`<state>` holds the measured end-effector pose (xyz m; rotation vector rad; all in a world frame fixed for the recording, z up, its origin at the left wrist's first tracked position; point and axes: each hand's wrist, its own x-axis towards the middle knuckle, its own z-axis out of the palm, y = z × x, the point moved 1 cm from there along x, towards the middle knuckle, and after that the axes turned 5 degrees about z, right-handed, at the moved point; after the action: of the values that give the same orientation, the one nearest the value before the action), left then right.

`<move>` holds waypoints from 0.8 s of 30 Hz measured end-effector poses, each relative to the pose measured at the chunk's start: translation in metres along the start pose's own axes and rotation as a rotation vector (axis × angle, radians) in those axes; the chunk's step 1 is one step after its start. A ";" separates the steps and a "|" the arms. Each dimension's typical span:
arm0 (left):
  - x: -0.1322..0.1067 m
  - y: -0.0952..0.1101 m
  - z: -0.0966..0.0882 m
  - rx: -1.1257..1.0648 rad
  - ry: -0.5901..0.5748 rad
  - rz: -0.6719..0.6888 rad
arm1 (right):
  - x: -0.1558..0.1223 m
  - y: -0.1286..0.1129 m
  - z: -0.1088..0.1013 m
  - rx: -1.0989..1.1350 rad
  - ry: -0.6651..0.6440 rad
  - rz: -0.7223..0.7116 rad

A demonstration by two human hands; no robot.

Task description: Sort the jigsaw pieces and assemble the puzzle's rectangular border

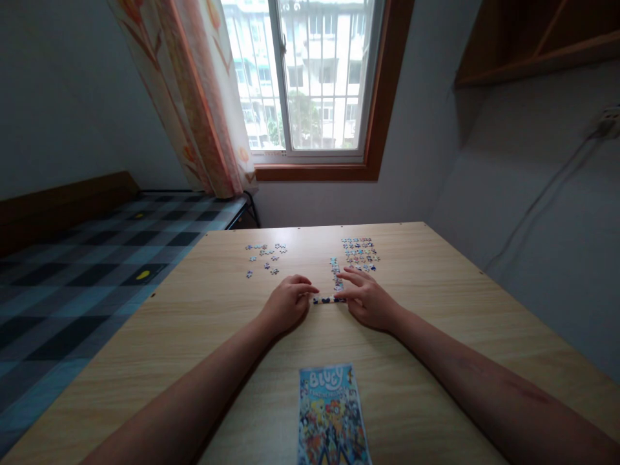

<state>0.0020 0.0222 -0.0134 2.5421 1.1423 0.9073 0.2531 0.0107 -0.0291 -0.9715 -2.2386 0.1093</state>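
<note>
My left hand [289,302] rests on the table at the left end of a short row of joined jigsaw pieces [325,299]. Its fingers point right, loosely bent, and no piece shows between them. At the right end of that row is my right hand [369,300], fingers apart, its thumb side touching the corner. An upright strip of joined pieces [334,266] runs away from this corner, partly covered by the right fingertips. Whether the row and the strip are joined is hidden under the hand.
Loose puzzle pieces [266,252] lie scattered at the back left of the wooden table [217,336]. More pieces [358,245] stand in rows at the back right. A "Bluey" picture sheet [333,413] lies near me. Beyond are a checked bed [97,258] and a window [320,77].
</note>
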 end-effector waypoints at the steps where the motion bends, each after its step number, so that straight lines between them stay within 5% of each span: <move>1: 0.000 0.000 0.000 0.002 0.000 0.005 | 0.000 0.000 0.000 -0.008 -0.004 -0.001; 24: -0.003 0.006 0.000 0.023 -0.065 0.026 | -0.001 -0.003 -0.001 0.014 -0.051 0.001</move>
<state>0.0041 0.0159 -0.0117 2.5905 1.1103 0.8152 0.2520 0.0077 -0.0275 -0.9726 -2.2808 0.1511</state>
